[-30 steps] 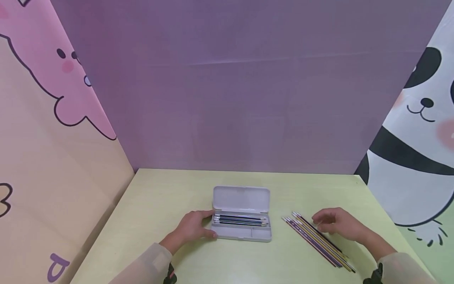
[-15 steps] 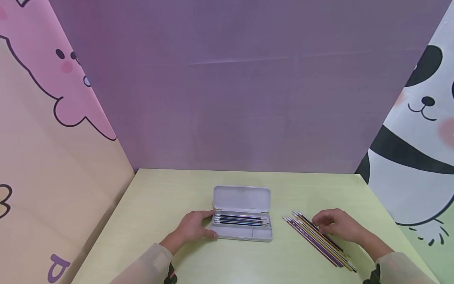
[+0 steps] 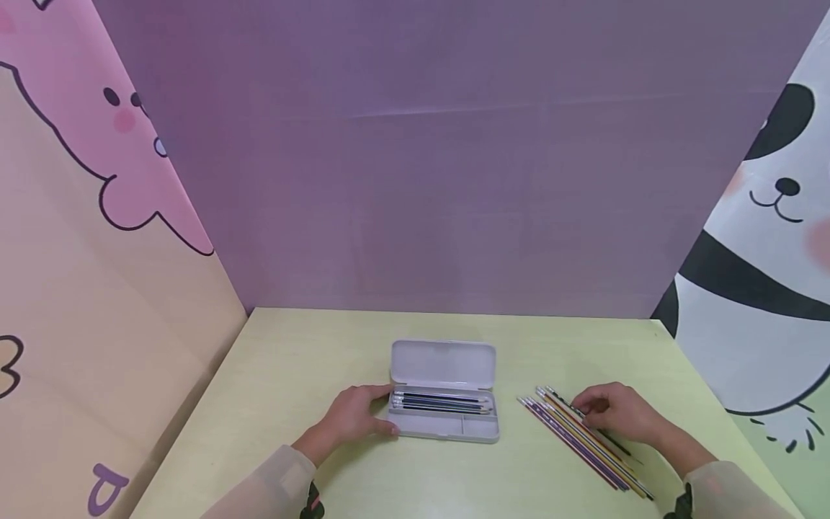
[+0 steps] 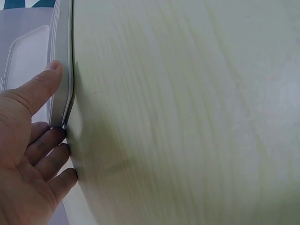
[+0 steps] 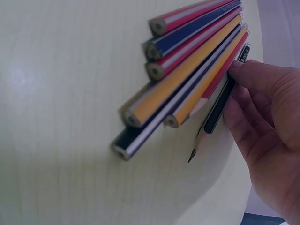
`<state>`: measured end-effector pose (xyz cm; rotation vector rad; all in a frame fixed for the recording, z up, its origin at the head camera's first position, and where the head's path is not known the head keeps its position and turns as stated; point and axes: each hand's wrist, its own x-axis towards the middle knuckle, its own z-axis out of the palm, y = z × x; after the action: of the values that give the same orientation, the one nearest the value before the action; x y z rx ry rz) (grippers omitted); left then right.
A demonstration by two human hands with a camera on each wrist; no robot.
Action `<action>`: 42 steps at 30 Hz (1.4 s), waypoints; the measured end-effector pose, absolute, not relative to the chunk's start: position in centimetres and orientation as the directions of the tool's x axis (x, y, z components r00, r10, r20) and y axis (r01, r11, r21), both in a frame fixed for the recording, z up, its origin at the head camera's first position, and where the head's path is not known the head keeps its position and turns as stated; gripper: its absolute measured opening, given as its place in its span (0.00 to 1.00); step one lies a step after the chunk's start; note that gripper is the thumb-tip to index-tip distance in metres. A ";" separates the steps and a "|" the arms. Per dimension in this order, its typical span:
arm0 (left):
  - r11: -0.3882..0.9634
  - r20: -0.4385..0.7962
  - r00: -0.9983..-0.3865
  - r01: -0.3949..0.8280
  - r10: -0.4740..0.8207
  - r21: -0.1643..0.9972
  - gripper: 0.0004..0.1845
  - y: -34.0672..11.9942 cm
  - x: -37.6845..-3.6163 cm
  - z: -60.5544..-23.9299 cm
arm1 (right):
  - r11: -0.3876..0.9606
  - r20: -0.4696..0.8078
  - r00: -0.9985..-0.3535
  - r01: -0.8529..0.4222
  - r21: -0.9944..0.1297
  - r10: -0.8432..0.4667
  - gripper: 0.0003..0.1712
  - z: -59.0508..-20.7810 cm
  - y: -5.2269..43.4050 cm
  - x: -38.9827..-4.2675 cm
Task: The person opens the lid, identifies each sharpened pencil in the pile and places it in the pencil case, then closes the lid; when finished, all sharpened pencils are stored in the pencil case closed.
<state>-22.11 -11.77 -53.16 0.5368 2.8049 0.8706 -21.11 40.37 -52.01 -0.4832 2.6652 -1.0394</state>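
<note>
An opened white pencil case (image 3: pixel 424 424) lies on the table with several dark pencils (image 3: pixel 441 404) in its rear compartment. My left hand (image 3: pixel 353 415) holds the case's left end, thumb at the front corner and fingers toward the back. In the left wrist view the thumb lies against the case's side wall. On the right, my right hand (image 3: pixel 616 412) pinches a black sharpened pencil (image 5: pixel 219 107) between thumb and fingers. That pencil lies slightly apart from a bunch of red, blue, yellow and striped pencils (image 5: pixel 183 75), whose ends facing the camera are mostly unsharpened.
The pale yellow table (image 3: pixel 311 339) carries the case and the loose pencils. The case's lid (image 3: pixel 443 362) leans back behind it. A purple backdrop (image 3: pixel 454 180) rises at the far edge, with cartoon-printed panels at both sides.
My right hand has closed its fingertips on the black pencil, which has shifted slightly right, away from the bunch. The left hand and the case have stayed in place.
</note>
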 end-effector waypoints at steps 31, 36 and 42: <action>0.780 -0.041 -0.924 0.296 0.380 0.552 0.47 -12.3 -22.2 -52.8 | 0.641 0.027 -0.856 -0.407 -0.651 -0.516 0.13 -44.0 27.2 -25.5; 0.771 -0.039 -0.921 0.300 0.387 0.562 0.47 -12.2 -22.2 -52.5 | 0.589 0.029 -0.819 -0.436 -0.681 -0.573 0.13 -43.7 22.4 -26.2; 0.764 -0.044 -0.917 0.304 0.398 0.569 0.46 -11.9 -22.3 -52.8 | 0.562 0.008 -0.780 -0.457 -0.690 -0.625 0.13 -45.3 18.4 -26.6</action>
<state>-22.27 -11.92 -52.82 0.5604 2.7964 0.8611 -26.58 18.43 -45.33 -0.9038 2.5592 -1.0279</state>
